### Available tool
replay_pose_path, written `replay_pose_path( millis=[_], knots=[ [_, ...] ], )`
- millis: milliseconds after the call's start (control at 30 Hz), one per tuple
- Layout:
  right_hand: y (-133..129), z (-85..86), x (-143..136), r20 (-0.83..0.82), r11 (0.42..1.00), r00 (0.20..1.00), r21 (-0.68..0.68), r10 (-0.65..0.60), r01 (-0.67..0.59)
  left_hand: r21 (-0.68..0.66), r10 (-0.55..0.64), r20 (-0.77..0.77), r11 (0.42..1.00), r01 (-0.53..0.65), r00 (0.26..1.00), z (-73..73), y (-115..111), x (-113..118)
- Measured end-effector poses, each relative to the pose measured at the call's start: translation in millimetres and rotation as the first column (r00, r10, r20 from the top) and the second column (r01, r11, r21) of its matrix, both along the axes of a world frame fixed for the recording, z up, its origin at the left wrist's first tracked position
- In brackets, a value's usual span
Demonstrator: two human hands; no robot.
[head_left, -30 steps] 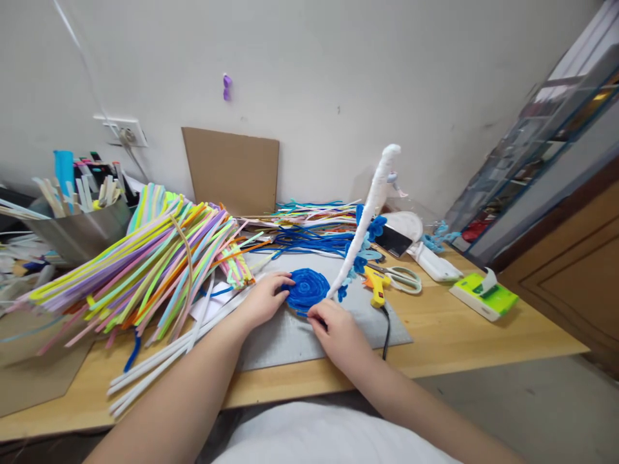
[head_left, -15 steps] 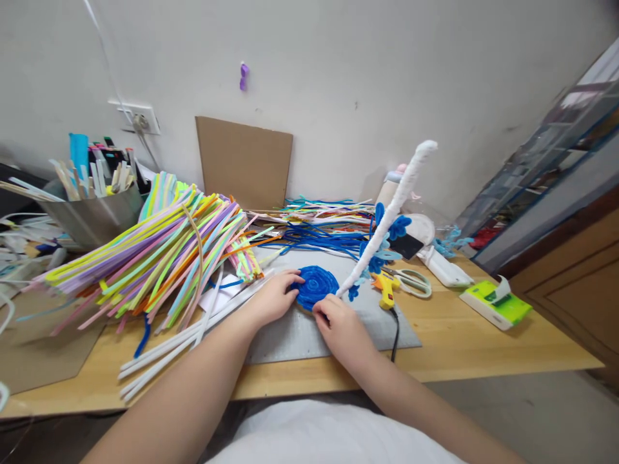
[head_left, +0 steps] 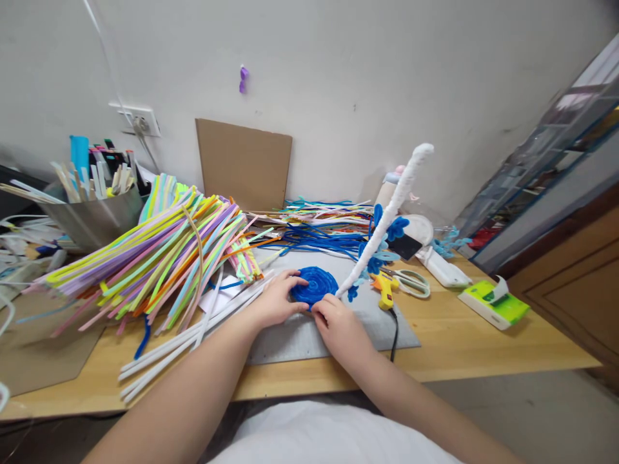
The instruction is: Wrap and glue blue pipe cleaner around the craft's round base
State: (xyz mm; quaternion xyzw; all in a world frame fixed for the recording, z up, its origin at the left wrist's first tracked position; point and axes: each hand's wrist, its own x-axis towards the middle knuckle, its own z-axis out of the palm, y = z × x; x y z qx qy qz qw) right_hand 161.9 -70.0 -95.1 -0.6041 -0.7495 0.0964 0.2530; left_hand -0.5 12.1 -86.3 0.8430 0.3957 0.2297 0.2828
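A round blue coil of fuzzy pipe cleaner (head_left: 315, 285) lies on a grey board (head_left: 285, 338). My left hand (head_left: 280, 298) is around its left edge, fingers on top and thumb at the near side. With finger and thumb pressed together, my right hand (head_left: 333, 317) pinches the coil's near right edge. A thick stem wrapped in white (head_left: 382, 229) rises at a slant from the coil's right side; whether it is joined there I cannot tell. Blue fuzzy flowers (head_left: 397, 229) sit along the stem's right side.
A yellow glue gun (head_left: 385, 288) and scissors (head_left: 411, 282) lie right of the board. Left are a large bundle of coloured pipe cleaners (head_left: 159, 258), white strips (head_left: 159, 361) and a metal pot of sticks (head_left: 97, 219). Cardboard (head_left: 244, 161) leans on the wall; a green packet (head_left: 493, 303) lies far right.
My left thumb has moved down along the coil's near edge, towards my right hand, and the left fingers have spread. The white stem's top has shifted slightly left.
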Motion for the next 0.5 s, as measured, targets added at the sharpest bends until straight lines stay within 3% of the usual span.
replay_pose_path(
  millis=[267,500],
  knots=[
    [-7.0,5.3,3.7,-0.053,0.999,0.998,-0.021,0.022,-0.023,0.042,0.028,-0.090,0.999,-0.025,0.996,-1.4,0.7,0.9],
    [-31.5,10.6,36.2,-0.194,0.990,0.979,-0.139,-0.064,0.037,0.058,0.049,-0.089,0.997,-0.044,0.995,-1.9,0.1,1.6]
  ],
)
